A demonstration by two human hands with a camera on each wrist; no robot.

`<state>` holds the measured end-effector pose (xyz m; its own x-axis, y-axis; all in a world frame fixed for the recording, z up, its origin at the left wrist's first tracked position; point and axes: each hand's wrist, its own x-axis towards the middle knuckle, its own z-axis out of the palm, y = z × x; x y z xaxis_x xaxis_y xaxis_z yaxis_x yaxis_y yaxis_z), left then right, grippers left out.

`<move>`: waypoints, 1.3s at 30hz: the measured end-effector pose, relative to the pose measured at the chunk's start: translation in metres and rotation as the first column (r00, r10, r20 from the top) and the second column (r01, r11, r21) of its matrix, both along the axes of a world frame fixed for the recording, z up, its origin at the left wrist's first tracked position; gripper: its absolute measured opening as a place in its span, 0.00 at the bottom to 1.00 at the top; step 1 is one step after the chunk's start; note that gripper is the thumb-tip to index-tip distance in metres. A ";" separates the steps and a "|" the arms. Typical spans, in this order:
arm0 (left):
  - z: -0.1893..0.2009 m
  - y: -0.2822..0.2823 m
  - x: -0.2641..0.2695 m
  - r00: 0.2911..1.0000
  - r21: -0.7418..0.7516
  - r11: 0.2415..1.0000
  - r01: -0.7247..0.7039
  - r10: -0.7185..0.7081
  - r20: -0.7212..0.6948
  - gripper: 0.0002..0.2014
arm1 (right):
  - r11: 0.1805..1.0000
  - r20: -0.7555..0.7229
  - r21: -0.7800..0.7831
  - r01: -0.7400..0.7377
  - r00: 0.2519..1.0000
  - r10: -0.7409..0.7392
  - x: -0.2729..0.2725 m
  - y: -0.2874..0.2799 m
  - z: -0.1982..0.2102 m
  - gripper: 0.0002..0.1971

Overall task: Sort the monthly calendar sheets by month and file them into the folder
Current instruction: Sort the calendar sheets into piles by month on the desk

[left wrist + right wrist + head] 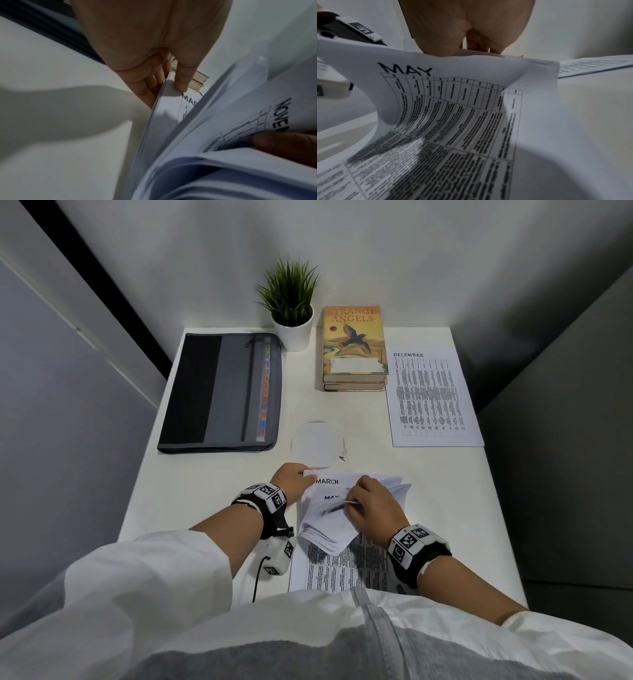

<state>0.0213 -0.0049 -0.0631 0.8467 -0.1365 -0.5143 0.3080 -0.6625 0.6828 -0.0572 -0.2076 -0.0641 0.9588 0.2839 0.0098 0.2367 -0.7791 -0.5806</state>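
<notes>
A stack of white calendar sheets point(329, 529) lies near the table's front edge, its upper sheets curled up and fanned. My left hand point(291, 475) pinches the stack's far left corner by the MARCH heading point(327, 481), thumb on top point(181, 82). My right hand point(371, 505) grips several lifted sheets, among them the MAY sheet point(453, 108). A NOVEMBER sheet point(278, 115) shows in the left wrist view. One DECEMBER sheet point(430, 398) lies flat at the right. The dark zipped folder point(222, 392) lies closed at the left, coloured tabs showing.
A potted plant point(291, 306) and a pile of books point(354, 347) stand at the back of the white table point(205, 491). A faint round white disc point(317, 445) lies mid-table. Grey walls close in on both sides.
</notes>
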 end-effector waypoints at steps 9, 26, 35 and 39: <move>0.001 -0.006 -0.003 0.999 -0.078 0.996 -0.036 0.037 0.017 0.07 | 1.000 0.055 -0.027 -0.014 0.998 0.015 0.001 0.000 -0.003 0.02; 0.006 -0.008 -0.006 0.995 -0.166 0.982 -0.085 0.074 -0.073 0.10 | 0.999 0.041 -0.041 -0.020 0.999 0.022 0.000 -0.003 0.002 0.02; 0.006 -0.005 -0.005 1.000 0.010 1.000 0.016 -0.015 -0.006 0.17 | 1.000 0.008 -0.001 0.005 1.000 -0.005 -0.005 -0.005 0.001 0.03; 0.006 -0.009 -0.007 0.999 -0.093 0.995 -0.027 0.025 -0.021 0.10 | 1.000 0.054 -0.014 0.005 0.999 -0.005 -0.005 -0.002 -0.002 0.02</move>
